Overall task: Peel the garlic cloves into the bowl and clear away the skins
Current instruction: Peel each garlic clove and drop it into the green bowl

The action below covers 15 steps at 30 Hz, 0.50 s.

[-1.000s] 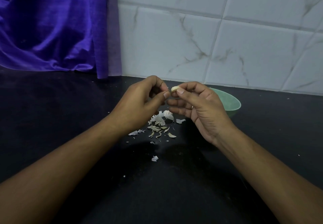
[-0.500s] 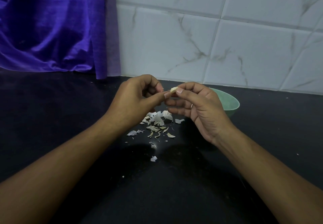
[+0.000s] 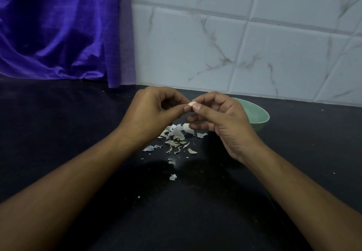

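We look down on a black countertop [image 3: 58,133] backed by white marbled tiles [image 3: 195,45], with one purple curtain [image 3: 58,25] hanging at ten o'clock. Two hands meet above it: the left hand [image 3: 154,111] and the right hand [image 3: 221,121] both pinch one garlic clove [image 3: 192,104] between thumb and forefinger. One green bowl [image 3: 256,117] sits at three o'clock of the clove, partly behind the right hand. One scattered heap of skins [image 3: 176,139] lies at six o'clock, its flakes too many for us to count.
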Tool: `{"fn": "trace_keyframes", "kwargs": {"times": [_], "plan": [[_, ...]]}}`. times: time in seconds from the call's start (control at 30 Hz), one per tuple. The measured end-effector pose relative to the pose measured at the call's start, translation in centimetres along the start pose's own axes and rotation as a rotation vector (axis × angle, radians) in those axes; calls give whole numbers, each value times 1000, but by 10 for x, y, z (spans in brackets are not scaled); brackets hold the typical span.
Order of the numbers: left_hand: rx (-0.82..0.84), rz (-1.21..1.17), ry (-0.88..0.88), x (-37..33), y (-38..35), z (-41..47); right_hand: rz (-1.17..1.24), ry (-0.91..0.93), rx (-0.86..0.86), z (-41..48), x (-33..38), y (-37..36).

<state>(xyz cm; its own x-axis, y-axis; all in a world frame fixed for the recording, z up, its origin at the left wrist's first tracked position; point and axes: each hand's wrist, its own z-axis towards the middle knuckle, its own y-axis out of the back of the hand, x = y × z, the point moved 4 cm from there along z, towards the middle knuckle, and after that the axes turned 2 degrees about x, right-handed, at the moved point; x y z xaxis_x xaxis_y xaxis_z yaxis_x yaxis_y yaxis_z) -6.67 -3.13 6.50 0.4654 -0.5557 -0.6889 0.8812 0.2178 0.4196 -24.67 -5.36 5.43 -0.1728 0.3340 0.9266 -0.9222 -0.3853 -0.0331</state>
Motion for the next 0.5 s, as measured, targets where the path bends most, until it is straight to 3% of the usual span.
{"fn": "trace_keyframes", "kwargs": {"times": [0.23, 0.5], "plan": [[-35, 111, -76, -8, 3, -2, -154, 58, -9, 2, 1, 3], [-26, 49, -90, -7, 2, -2, -92, 40, -17, 1, -1, 2]]}}
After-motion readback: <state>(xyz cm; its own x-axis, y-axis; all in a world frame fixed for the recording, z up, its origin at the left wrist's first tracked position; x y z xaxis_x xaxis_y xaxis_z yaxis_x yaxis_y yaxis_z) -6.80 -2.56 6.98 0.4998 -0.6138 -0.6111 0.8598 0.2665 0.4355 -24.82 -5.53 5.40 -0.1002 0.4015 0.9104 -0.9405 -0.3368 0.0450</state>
